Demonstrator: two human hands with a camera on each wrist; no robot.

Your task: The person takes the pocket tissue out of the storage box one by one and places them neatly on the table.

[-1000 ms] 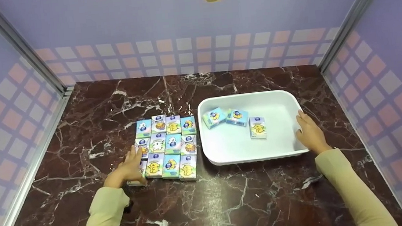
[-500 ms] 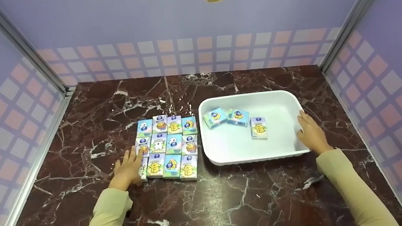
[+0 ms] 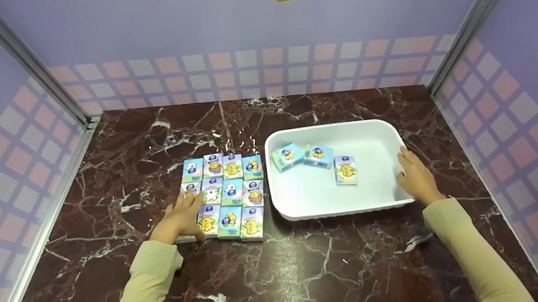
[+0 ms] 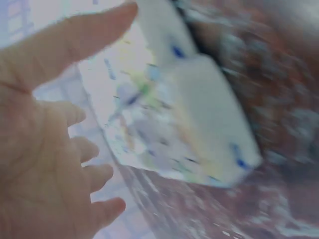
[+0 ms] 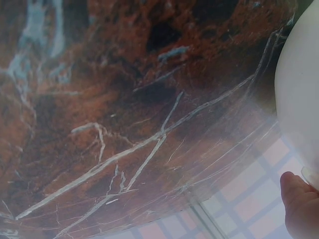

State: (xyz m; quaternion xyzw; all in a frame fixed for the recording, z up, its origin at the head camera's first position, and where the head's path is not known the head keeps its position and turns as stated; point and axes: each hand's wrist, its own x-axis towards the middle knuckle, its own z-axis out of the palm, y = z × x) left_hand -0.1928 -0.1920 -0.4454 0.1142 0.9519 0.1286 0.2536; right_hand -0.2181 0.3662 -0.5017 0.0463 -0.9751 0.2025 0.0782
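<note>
Small printed packs (image 3: pixel 232 193) that look like pocket tissues lie in rows on the left of the marble-patterned table. My left hand (image 3: pixel 180 217) is over the left column, fingers spread, partly hiding the packs there. In the left wrist view, the thumb of the left hand (image 4: pixel 55 129) stretches across the packs (image 4: pixel 169 114), which are blurred; whether it touches them I cannot tell. On the right, my right hand (image 3: pixel 417 176) holds the right rim of a white plastic basin (image 3: pixel 314 206). Three similar packs (image 3: pixel 346 170) lie inside it. The right wrist view shows only a fingertip (image 5: pixel 294 199) beside the basin (image 5: pixel 301 94).
Purple walls (image 3: pixel 207 23) with a checked band enclose the table's back and sides. Bare marble tabletop (image 3: pixel 310 275) lies in front of the packs and basin. Only a narrow gap separates the basin's left wall from the rows of packs.
My left hand shifts slightly left, then moves right and further over the left column of packs. The right hand, the basin and the three packs in it stay put.
</note>
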